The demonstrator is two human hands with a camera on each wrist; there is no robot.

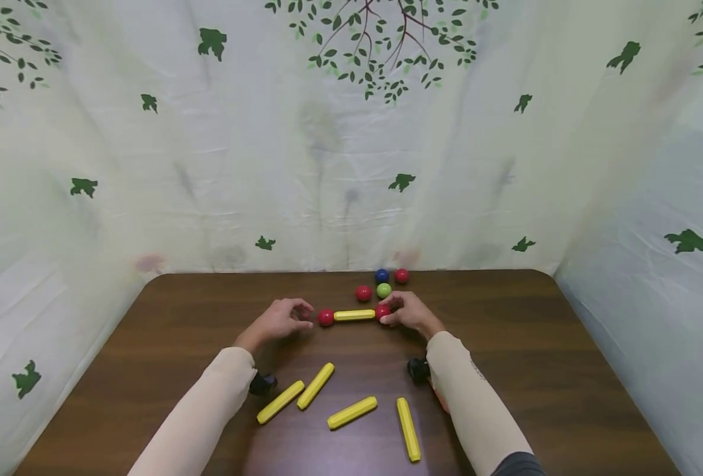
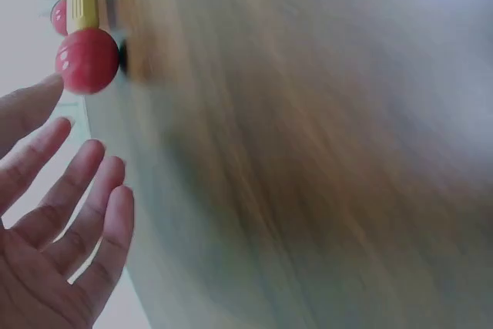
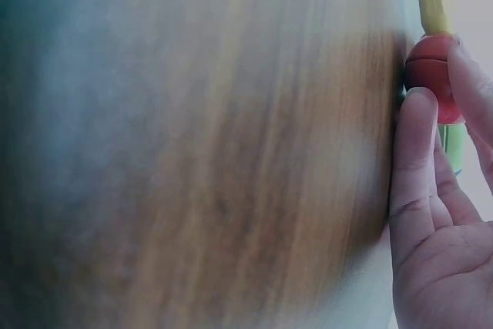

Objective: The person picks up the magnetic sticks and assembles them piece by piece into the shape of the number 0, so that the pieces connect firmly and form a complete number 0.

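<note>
A yellow stick [image 1: 354,316] lies crosswise with a red ball [image 1: 325,318] at its left end and another red ball [image 1: 382,312] at its right end. The right hand [image 1: 411,313] pinches the right ball between thumb and fingers; the right wrist view shows this ball [image 3: 431,75] between the fingertips. Just left of the left ball is the left hand [image 1: 280,322], fingers spread and relaxed. In the left wrist view the thumb tip of the left hand [image 2: 69,229] is at the edge of the red ball [image 2: 88,61]; whether it touches, I cannot tell.
Behind the stick are a red ball [image 1: 364,293], a green ball [image 1: 383,290], a blue ball [image 1: 381,276] and a further red ball [image 1: 401,276]. Several loose yellow sticks, one of them at the right [image 1: 408,430], lie nearer on the brown table [image 1: 541,370]. A leaf-patterned curtain hangs behind.
</note>
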